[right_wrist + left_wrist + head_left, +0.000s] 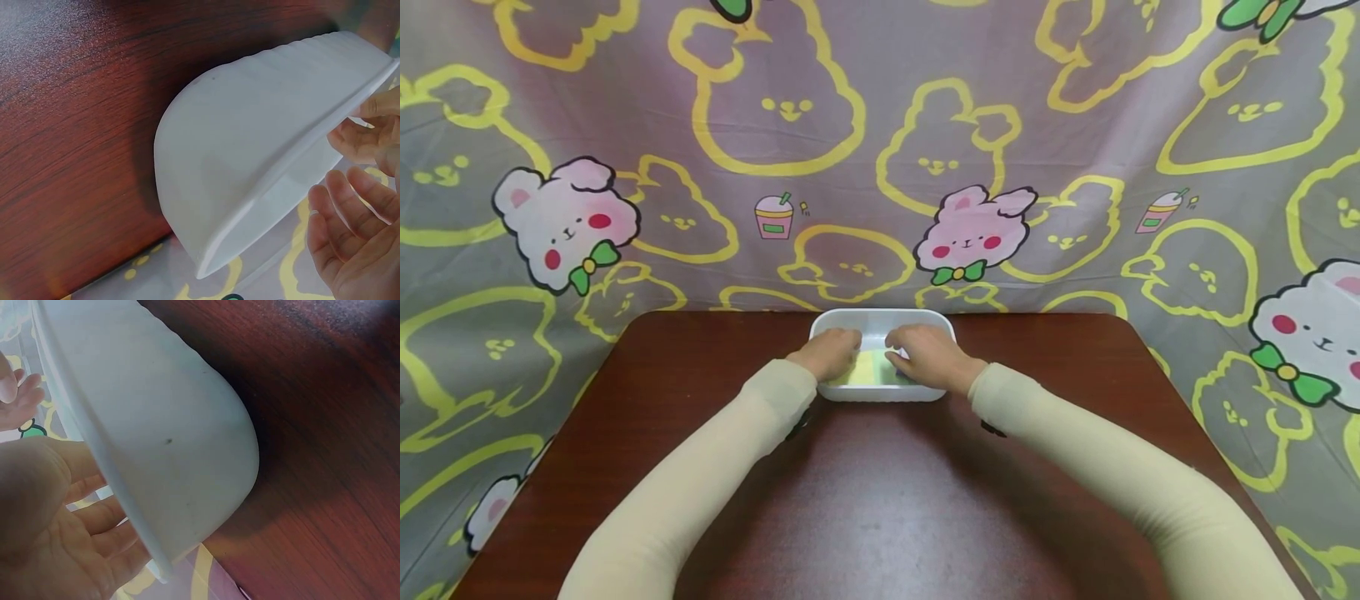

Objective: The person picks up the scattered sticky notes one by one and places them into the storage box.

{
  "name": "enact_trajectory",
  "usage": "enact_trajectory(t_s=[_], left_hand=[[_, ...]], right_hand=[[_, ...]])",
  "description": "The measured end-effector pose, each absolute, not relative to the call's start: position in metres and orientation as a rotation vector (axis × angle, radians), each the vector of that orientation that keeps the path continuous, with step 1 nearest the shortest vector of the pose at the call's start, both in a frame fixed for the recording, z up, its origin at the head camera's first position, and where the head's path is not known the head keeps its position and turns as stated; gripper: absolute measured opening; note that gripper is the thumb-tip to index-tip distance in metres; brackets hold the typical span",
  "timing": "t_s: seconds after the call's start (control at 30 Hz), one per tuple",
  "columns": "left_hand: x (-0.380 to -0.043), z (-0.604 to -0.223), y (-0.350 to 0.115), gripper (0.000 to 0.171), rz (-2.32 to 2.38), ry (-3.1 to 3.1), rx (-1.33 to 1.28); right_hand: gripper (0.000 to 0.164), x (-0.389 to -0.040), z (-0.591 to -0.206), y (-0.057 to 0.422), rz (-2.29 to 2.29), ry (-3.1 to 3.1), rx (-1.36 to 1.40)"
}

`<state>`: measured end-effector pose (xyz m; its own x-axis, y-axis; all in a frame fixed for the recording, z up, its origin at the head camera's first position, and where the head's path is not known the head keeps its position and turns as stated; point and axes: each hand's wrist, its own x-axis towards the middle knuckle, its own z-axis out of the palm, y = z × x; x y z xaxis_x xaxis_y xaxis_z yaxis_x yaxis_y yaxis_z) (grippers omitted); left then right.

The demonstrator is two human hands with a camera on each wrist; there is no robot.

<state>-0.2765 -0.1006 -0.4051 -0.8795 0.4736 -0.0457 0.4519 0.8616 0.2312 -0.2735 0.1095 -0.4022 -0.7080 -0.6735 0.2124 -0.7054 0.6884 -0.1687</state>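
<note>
A white oblong plastic tub (883, 394) sits at the far side of the table. On its floor lie a flat pale yellow piece (867, 367) and a green piece (886, 373) beside it; their kind cannot be made out. My left hand (831, 354) reaches in over the left end, fingers loosely bent, fingertips partly hidden behind the rim in the left wrist view. Over the right part is my right hand (934, 357), thumb and forefinger apart above the green piece. In the right wrist view its fingers (340, 212) are spread and loosely curved, with nothing visible in them.
The dark reddish-brown wooden table (880, 500) extends toward me. Right behind the tub hangs a patterned cloth (850, 192) with cartoon bears, which also runs along both sides.
</note>
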Motion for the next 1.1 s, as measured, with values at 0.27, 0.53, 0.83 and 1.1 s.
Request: enact_trajectory(t_s=[0.27,0.53,0.83,1.1], left_hand=[[-0.2769,-0.4070,-0.0990,0.010,0.323,2.912,0.700],[-0.2763,-0.4037,-0.1013,0.012,0.313,2.919,0.700],[-0.2773,-0.4046,-0.1053,0.018,0.318,2.920,0.680],[-0.2751,-0.4023,-0.1051,0.024,0.340,2.910,0.714]], right_hand=[[0.022,-0.2728,-0.4037,0.1098,0.357,-2.767,1.137],[0.021,-0.2736,-0.4045,0.1086,0.357,-2.770,1.125],[0.022,-0.2753,-0.4071,0.1091,0.360,-2.785,1.109],[0.024,-0.2773,-0.4123,0.1113,0.344,-2.821,1.109]])
